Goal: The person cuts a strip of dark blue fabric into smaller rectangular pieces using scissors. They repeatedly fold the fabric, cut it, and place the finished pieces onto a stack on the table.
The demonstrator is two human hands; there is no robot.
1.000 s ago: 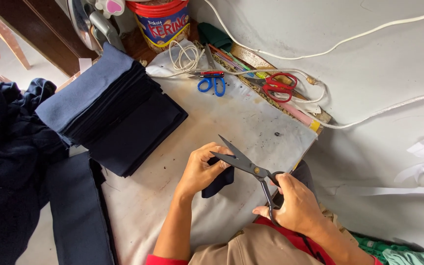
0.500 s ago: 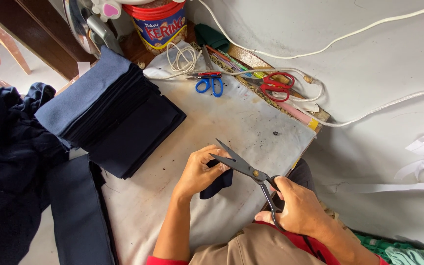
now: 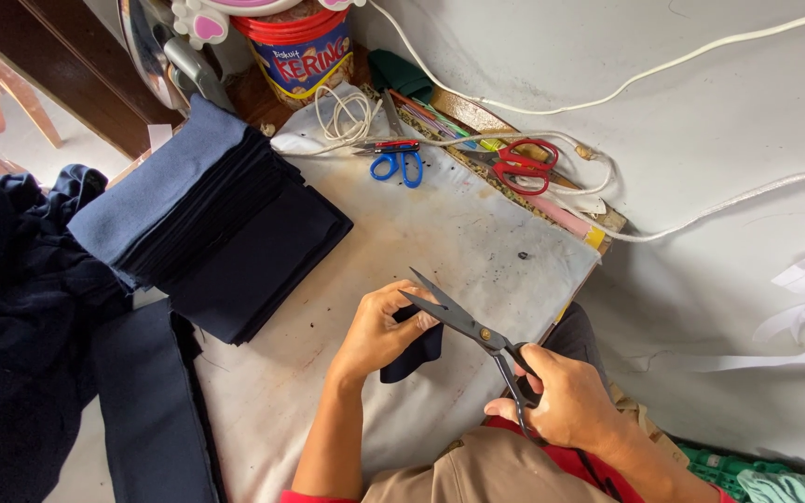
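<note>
I pinch the dark cloth piece (image 3: 412, 354) flat with my left hand (image 3: 379, 331); my right hand (image 3: 561, 401) grips the scissors (image 3: 463, 321), blades parted, feeding squarely.

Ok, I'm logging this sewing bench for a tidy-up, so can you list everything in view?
large scissors: 1, dark metal, blades open, in the right hand
small cloth piece: 1, navy, under the left hand
stack of cut cloth: 1, navy, left side of the table
loose cloth heap: 1, navy, far left
blue-handled scissors: 1, table's far edge
red-handled scissors: 1, beside the blue pair
tin: 1, red and blue, top centre
cords: several, white, along the wall
table: 1, pale, stained
left hand: on the cloth piece
right hand: in the scissor handles
</note>
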